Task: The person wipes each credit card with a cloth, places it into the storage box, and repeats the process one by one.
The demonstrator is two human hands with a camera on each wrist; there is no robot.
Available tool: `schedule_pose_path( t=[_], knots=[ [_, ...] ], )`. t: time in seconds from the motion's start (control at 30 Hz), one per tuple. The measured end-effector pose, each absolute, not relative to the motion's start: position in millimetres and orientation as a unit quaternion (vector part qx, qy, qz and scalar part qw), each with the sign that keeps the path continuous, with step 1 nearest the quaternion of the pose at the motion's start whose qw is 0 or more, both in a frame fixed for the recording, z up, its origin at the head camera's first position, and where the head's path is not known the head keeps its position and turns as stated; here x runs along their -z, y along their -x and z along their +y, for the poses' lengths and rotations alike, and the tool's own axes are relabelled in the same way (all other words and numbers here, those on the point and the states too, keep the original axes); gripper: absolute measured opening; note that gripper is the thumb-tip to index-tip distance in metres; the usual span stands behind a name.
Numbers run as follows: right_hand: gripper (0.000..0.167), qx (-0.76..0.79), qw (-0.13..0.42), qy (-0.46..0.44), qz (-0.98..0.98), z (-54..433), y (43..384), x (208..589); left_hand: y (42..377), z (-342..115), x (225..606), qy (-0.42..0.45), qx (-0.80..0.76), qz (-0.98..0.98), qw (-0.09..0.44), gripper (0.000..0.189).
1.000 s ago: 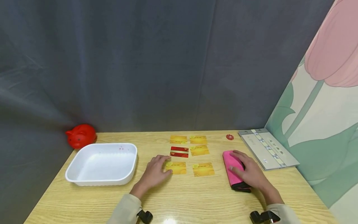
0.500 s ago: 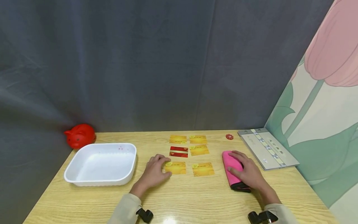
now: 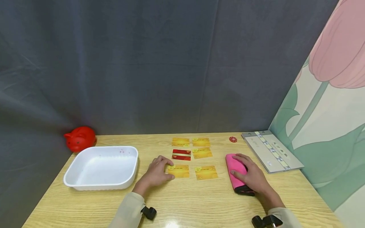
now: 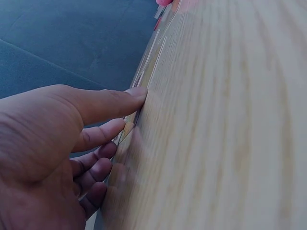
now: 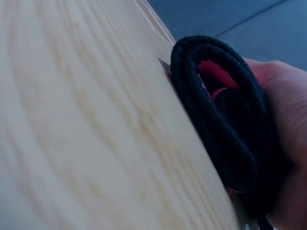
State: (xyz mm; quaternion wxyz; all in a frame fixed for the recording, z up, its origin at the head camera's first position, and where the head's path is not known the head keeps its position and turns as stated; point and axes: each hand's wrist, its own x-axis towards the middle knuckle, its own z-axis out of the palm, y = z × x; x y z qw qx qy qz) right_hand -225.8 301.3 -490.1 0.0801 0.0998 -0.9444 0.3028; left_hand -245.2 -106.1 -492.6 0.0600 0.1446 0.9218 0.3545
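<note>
My left hand rests at the left end of a gold card, thumb and index finger spread at its near and far corners. In the left wrist view the thumb touches the tabletop and the other fingers bend loosely. My right hand rests on a folded pink cloth with black edging, thumb and fingers lying over its top. The right wrist view shows the cloth's black folded end; the fingertips are hidden there. A second gold card lies between the hands.
Farther back lie a red card and several more gold cards. A white tray and red piggy bank stand left. A red chip and a calendar-like pad lie right, near the wall.
The whole scene shifts slightly left in the head view. Both hands keep nearly the same places against the card and the cloth.
</note>
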Motion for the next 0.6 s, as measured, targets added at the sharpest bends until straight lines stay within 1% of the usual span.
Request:
schedule_pose_path(
  t=[0.27, 0.5, 0.6],
  knots=[
    [0.071, -0.288, 0.074, -0.085, -0.951, 299.1, 225.6, 490.6, 242.9, -104.9, 489.6, -0.133, -0.371, 0.917, 0.060, 0.042],
    [0.061, -0.312, 0.071, -0.093, -0.943, 297.1, 225.9, 489.7, 243.1, -104.8, 489.7, -0.148, -0.401, 0.901, 0.076, 0.046],
    [0.056, -0.329, 0.076, -0.101, -0.936, 298.0, 225.8, 488.9, 243.8, -105.8, 488.8, -0.155, -0.420, 0.892, 0.068, 0.044]
  ],
)
